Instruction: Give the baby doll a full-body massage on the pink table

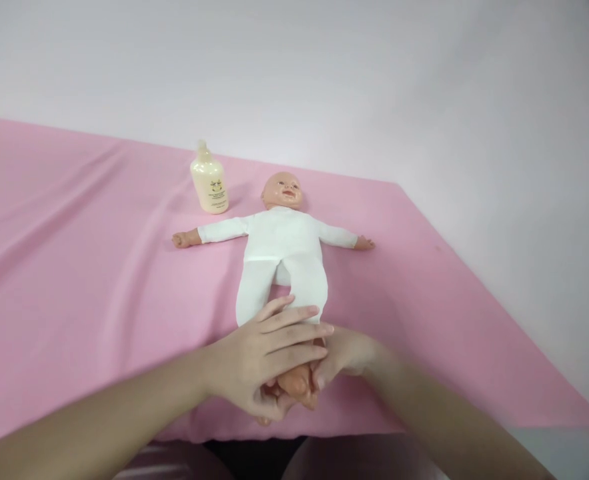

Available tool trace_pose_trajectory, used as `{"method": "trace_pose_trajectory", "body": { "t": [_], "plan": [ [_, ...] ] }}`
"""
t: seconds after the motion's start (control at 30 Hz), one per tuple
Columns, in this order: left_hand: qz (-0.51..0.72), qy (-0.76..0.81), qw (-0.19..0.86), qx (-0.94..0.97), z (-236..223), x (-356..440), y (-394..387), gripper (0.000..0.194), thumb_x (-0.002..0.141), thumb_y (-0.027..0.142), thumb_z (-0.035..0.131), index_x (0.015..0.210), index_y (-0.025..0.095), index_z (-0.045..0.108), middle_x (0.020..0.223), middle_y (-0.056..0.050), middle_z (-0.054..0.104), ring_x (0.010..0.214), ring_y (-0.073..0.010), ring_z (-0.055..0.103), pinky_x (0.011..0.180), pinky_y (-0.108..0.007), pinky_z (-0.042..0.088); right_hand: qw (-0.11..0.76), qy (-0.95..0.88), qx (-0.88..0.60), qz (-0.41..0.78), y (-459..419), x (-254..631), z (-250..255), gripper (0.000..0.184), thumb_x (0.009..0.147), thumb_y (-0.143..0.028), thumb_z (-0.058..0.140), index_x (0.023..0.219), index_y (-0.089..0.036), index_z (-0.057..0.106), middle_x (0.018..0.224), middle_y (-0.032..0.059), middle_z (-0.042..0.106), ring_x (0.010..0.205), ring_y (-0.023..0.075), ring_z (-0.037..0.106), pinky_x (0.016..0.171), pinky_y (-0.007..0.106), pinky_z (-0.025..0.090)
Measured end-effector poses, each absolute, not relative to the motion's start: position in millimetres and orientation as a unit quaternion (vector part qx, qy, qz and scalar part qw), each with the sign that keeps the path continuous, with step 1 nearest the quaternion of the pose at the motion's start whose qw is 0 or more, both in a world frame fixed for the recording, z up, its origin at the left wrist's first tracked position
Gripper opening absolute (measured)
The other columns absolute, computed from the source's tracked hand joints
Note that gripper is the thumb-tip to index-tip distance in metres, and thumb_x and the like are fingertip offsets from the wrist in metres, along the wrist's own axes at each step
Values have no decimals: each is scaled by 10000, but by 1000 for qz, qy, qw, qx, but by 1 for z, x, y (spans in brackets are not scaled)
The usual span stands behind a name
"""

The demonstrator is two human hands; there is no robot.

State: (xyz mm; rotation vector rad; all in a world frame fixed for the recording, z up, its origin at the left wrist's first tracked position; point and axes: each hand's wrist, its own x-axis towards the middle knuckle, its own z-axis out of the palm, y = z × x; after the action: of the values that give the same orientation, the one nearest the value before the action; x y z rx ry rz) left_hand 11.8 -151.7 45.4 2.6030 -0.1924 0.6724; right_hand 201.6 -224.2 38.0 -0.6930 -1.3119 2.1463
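Observation:
A baby doll [281, 250] in a white suit lies on its back on the pink cloth, arms spread, head toward the far edge. My left hand [261, 357] lies over the doll's lower legs, fingers stretched across the white trouser ends, thumb under one foot. My right hand [341, 360] comes in from the right and curls around the doll's bare foot [297, 383] near the table's front edge. Both hands touch each other at the feet. The doll's other foot is hidden under my left hand.
A cream lotion bottle [209, 180] stands upright behind the doll's arm on the left side. The pink cloth [74, 267] covers the table, whose right edge runs diagonally along a pale wall [474, 100]. My lap shows below the front edge.

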Motion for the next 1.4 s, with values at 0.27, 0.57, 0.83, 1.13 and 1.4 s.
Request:
{"method": "trace_pose_trajectory", "body": {
  "t": [0.27,0.57,0.83,1.13,1.4],
  "plan": [
    [296,-95,201,929,49,13,-154,380,742,314,617,1110,220,603,1257,-104,658,1287,-335,501,1176,-591,183,216,-503,-222,807,-218,201,47,439,603,-281,876,976,-139,693,999,43,693,1002,186,641,934,330,503],
    [366,-95,174,909,58,18,-156,190,829,367,598,932,209,579,1030,-17,728,1199,-242,563,1202,-491,146,262,-477,-259,798,-221,195,54,574,573,-285,901,1063,-147,637,1019,44,685,1026,203,653,923,349,517],
    [368,-94,183,907,61,19,-155,314,820,486,653,977,219,603,931,0,731,1117,-248,603,1170,-492,220,305,-442,-299,789,-225,192,60,791,528,-270,924,1229,-205,562,989,8,668,1009,181,639,908,337,515],
    [353,-117,208,905,63,17,-149,368,861,546,590,1010,211,620,925,-5,725,1133,-242,552,1179,-458,191,298,-426,-313,795,-228,194,51,570,554,-288,911,1048,-172,651,903,-7,676,959,181,664,937,351,503],
    [343,-121,196,911,54,14,-146,447,912,586,492,1094,198,619,1024,-37,720,1201,-261,526,1191,-484,126,287,-422,-286,811,-227,194,59,536,566,-260,909,1037,-147,679,920,26,708,916,174,684,868,315,541]
  ]
}}
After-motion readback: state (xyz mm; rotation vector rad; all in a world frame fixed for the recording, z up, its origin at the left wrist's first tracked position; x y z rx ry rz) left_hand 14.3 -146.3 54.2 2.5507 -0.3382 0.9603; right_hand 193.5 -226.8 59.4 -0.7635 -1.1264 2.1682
